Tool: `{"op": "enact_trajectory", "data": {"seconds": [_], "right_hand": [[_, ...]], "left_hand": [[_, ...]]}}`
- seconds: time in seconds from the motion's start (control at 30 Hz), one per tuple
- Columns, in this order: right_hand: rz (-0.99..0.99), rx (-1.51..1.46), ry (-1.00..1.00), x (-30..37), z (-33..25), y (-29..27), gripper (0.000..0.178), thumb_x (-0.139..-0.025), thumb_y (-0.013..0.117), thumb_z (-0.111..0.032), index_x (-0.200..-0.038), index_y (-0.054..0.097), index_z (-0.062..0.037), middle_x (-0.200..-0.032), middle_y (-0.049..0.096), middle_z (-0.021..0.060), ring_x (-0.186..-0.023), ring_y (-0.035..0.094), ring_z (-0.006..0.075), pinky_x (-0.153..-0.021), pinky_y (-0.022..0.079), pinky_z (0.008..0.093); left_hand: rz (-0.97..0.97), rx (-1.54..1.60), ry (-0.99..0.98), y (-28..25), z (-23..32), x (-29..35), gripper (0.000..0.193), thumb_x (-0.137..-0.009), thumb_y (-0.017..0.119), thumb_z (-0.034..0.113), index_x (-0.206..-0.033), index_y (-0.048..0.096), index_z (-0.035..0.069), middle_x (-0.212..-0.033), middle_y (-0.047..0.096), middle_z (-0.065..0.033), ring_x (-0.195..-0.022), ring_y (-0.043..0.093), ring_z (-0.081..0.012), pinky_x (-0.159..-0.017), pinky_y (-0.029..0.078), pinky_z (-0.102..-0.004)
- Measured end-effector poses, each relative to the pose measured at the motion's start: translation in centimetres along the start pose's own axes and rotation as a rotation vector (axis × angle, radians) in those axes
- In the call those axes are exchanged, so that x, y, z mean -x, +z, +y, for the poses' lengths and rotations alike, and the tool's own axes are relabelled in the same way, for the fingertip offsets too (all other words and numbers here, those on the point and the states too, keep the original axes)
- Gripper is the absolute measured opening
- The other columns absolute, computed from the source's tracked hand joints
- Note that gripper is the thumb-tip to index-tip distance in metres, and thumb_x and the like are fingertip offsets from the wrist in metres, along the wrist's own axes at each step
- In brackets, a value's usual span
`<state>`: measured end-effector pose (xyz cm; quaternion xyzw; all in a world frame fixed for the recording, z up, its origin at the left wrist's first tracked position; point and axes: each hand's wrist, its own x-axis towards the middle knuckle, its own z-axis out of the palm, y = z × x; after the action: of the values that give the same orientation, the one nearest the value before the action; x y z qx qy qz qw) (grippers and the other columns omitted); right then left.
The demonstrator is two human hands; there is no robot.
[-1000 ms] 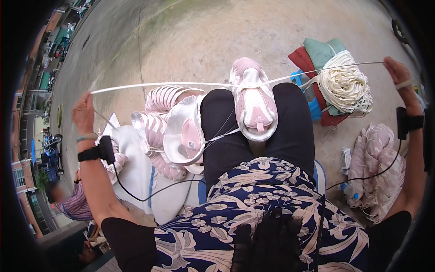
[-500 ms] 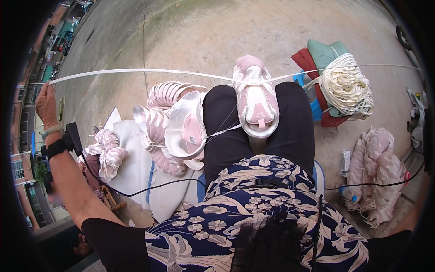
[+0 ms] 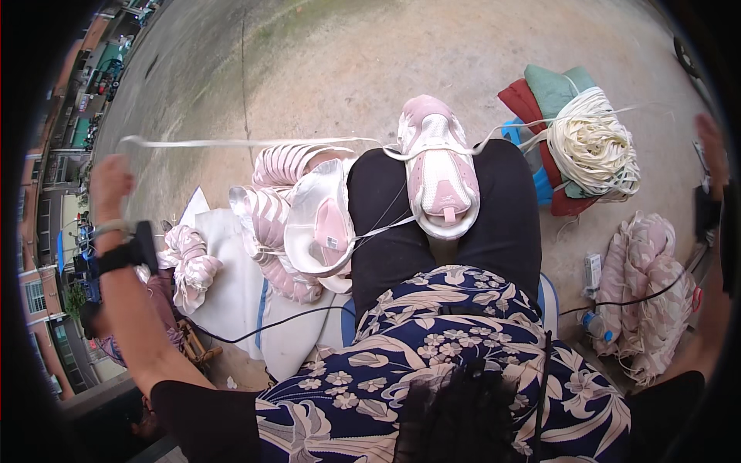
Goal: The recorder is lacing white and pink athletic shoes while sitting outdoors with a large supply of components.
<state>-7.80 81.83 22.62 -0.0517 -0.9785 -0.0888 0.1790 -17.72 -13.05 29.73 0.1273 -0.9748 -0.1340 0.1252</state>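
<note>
A pink and white sneaker (image 3: 448,199) rests upside-up across my thighs, toe pointing away from me. Across its upper runs a white shoelace (image 3: 309,142), slack, with both ends reaching out sideways. My left hand (image 3: 113,184) is raised at the far left, looking curled but smeared by motion. The lace's left end curls just above it, and whether the hand grips it does not show. At the right rim my right hand (image 3: 712,143) is blurred too. The lace's faint right end appears apart from it.
Several pink and white shoe uppers (image 3: 316,224) lie left of my legs on a white sack (image 3: 231,297). A coil of cream laces (image 3: 593,147) sits on green and red cloth at right. Nearer stand pink bundles (image 3: 647,301) and a bottle (image 3: 596,327). A black cable (image 3: 255,330) trails beside me.
The lace was stretched taut to both sides and now sags, its ends swinging loose-looking. My left hand has moved slightly inward and down; my right hand has come into view at the right rim.
</note>
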Motion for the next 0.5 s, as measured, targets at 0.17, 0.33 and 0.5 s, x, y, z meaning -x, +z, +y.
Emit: {"op": "enact_trajectory", "data": {"seconds": [0.17,0.33,0.5], "right_hand": [[-0.598,-1.119,0.320,10.1,-22.0,9.1,0.014,-0.078,0.061,-0.015,-0.082,0.064,-0.0022,-0.076,0.060,0.0006,-0.070,0.054,0.0107,-0.066,0.044,0.0244],[-0.961,-1.679,0.615,11.0,-36.1,7.3,0.008,-0.082,0.058,-0.015,-0.078,0.057,-0.0084,-0.064,0.054,-0.0019,-0.050,0.047,0.0041,-0.043,0.037,0.0192],[-0.844,-1.773,0.587,8.8,-40.4,9.6,0.008,-0.080,0.057,-0.013,-0.076,0.057,-0.0066,-0.065,0.057,0.0006,-0.051,0.050,0.0056,-0.044,0.039,0.0197]], "left_hand": [[-0.820,0.135,-0.127,15.0,8.1,14.0,0.016,-0.075,0.058,0.011,-0.063,0.058,0.000,-0.054,0.056,-0.0072,-0.042,0.057,-0.0149,-0.036,0.045,-0.0275],[-0.927,0.765,0.129,21.6,18.5,21.9,0.013,-0.080,0.062,0.012,-0.072,0.059,0.002,-0.060,0.057,-0.0031,-0.052,0.054,-0.0085,-0.047,0.042,-0.0204],[-0.404,0.655,0.892,25.5,24.7,23.5,0.009,-0.073,0.061,0.003,-0.081,0.060,0.003,-0.078,0.060,-0.0080,-0.079,0.057,-0.0252,-0.071,0.043,-0.0343]]}}
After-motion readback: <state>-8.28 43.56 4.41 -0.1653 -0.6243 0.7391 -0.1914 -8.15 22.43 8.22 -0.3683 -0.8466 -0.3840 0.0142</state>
